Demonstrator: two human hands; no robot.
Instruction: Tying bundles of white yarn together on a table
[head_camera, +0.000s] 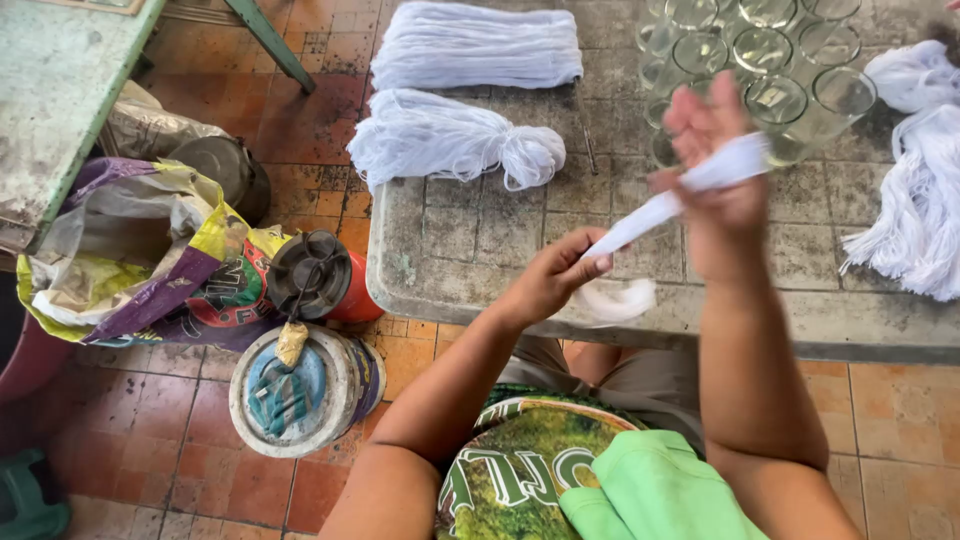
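A bundle of white string (660, 210) is stretched taut between my two hands above the front edge of a grey stone table (480, 250). My right hand (715, 190) is raised, with the string wound around its fingers. Lower and to the left, my left hand (555, 275) pinches the string's other end, and a loose white loop (615, 300) hangs just below it.
Two tied white string bundles (450, 140) (478, 45) lie at the table's far left, more white string (915, 210) at the right. Several empty glass jars (770, 70) stand behind my right hand. On the tiled floor at left sit paint cans (305, 385), a crumpled sack (140, 255) and a green bench (60, 80).
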